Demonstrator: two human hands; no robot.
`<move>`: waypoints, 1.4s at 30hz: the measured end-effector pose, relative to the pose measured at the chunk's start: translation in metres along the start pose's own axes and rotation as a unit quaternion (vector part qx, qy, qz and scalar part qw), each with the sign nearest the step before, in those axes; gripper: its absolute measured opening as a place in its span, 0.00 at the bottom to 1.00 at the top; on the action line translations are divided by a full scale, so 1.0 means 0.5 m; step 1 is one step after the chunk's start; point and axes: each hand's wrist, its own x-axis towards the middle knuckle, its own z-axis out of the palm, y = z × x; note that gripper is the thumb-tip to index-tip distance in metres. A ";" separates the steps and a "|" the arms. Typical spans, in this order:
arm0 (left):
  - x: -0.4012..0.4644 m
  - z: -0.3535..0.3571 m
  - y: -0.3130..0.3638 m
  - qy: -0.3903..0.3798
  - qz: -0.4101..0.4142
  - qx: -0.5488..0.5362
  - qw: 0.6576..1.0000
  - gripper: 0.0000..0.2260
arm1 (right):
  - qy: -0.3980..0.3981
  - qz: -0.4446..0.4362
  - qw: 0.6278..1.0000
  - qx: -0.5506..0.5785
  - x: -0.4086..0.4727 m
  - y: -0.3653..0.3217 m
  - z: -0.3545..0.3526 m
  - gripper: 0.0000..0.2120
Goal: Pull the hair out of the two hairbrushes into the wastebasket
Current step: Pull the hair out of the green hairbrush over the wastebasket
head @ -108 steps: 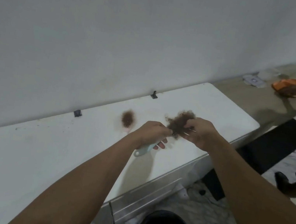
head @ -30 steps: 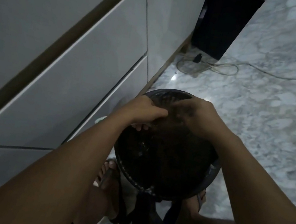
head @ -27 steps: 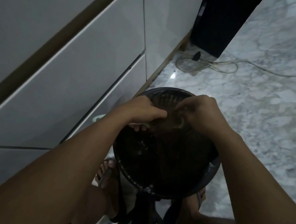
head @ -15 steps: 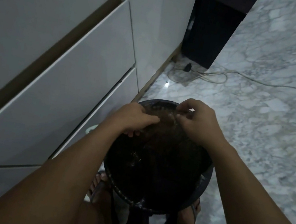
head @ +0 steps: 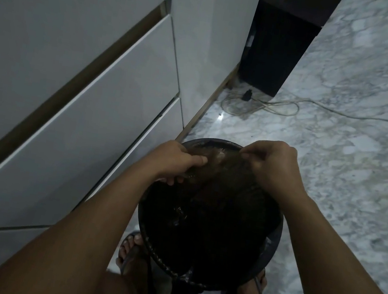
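Observation:
Both hands hover over the round black wastebasket (head: 272, 238) on the floor. My left hand (head: 173, 161) is closed around a hairbrush (head: 213, 160) that is mostly hidden by the fingers and a mat of brown hair (head: 225, 167). My right hand (head: 271, 164) pinches strands of that hair and draws them out to the right, above the basket's far rim. The basket's inside is dark and its contents are hard to make out. The second hairbrush is out of sight.
White cabinet drawers (head: 78, 113) run along the left. A black box (head: 277, 45) stands by the wall, with a looped cable (head: 265, 106) on the marble floor (head: 352, 151). My sandalled feet (head: 130, 251) flank the basket beside dark stool legs.
I turned from the white countertop down to the wastebasket. Over the last second my right hand has moved right, away from the left, stretching the hair out from the brush.

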 end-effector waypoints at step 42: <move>0.002 0.008 0.014 0.164 0.045 0.009 0.985 0.13 | 0.056 -0.042 0.997 -0.024 -0.014 -0.031 -0.002 0.13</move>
